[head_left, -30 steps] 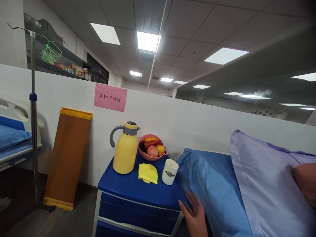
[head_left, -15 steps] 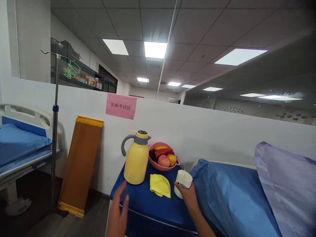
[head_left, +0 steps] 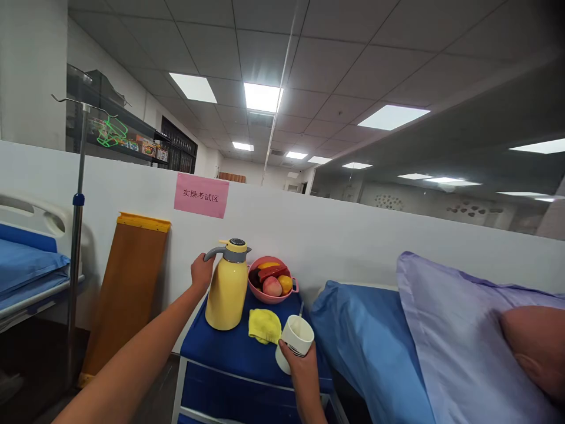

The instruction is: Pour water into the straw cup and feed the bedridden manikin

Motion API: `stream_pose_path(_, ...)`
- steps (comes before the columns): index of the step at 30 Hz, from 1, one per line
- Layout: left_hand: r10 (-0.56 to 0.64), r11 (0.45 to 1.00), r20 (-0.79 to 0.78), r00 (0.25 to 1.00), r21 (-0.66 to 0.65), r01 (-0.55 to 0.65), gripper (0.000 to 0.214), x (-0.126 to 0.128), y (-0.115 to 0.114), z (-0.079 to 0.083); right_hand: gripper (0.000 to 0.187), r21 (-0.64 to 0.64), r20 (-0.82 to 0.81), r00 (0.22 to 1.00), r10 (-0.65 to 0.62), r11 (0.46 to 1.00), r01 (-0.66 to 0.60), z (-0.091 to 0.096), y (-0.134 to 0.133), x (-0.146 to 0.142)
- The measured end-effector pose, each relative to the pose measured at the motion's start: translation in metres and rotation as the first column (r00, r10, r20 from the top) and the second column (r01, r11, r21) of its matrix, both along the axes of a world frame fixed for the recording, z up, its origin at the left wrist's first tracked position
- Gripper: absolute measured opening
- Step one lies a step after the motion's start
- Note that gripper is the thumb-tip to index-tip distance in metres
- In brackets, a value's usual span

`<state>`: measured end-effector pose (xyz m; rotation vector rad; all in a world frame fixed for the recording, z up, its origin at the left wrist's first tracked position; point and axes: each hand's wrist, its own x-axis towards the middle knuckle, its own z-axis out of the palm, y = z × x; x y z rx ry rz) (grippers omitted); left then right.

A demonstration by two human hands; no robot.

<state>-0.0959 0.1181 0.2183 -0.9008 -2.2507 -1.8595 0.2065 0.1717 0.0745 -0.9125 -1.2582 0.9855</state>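
My left hand (head_left: 202, 272) is closed around the grey handle of a yellow thermos jug (head_left: 227, 294), which stands upright on the blue top of a bedside cabinet (head_left: 212, 347). In my right hand (head_left: 304, 371) is a white mug (head_left: 293, 341), gripped round its side and tilted slightly, its open top facing up. The mug is near the cabinet's right front; whether its base touches the top I cannot tell. Between jug and mug lies a folded yellow cloth (head_left: 265, 325). Behind the cloth sits a pink bowl (head_left: 269, 299) of fruit.
At right, a bed holds a blue pillow (head_left: 357, 335) and a lilac pillow (head_left: 445, 330), with a head resting on the latter. A white partition (head_left: 353, 235) rises behind the cabinet. Left are a brown board (head_left: 128, 282), a drip stand (head_left: 78, 235) and another bed (head_left: 30, 265).
My left hand has reached forward and taken hold of the jug's handle. My right hand has brought the mug nearer to me. The view has shifted right, showing the head on the pillow.
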Motion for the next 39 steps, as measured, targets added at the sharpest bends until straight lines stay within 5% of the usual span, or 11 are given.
stream_pose_path(7, 0.049, 0.998, -0.114, 0.992, -0.023, -0.052, 0.036, 0.030, -0.031, 0.012, 0.071, -0.039, -0.015, 0.999, -0.052, 0.998, 0.051, 0.016, -0.065, 0.003)
stream_pose_path(15, -0.108, 0.985, -0.402, 0.909, -0.167, 0.043, 0.036, 0.080, -0.097, 0.066, 0.066, -0.055, -0.052, 0.999, -0.001, 0.999, -0.002, 0.048, -0.128, 0.023)
stream_pose_path(25, -0.323, 0.909, -0.745, 0.583, -0.415, -0.028, 0.052, 0.175, -0.177, 0.150, 0.063, 0.016, -0.069, 0.989, 0.132, 0.991, -0.131, 0.075, -0.203, 0.043)
stream_pose_path(31, -0.436, 0.859, -0.785, 0.440, -0.509, -0.057, 0.053, 0.216, -0.190, 0.186, 0.062, 0.079, -0.068, 0.982, 0.177, 0.982, -0.172, 0.096, -0.221, 0.051)
stream_pose_path(39, -0.556, 0.781, -0.771, 0.312, -0.612, -0.121, 0.043, 0.244, -0.187, 0.202, 0.056, 0.082, -0.074, 0.976, 0.204, 0.977, -0.198, 0.113, -0.230, 0.060)
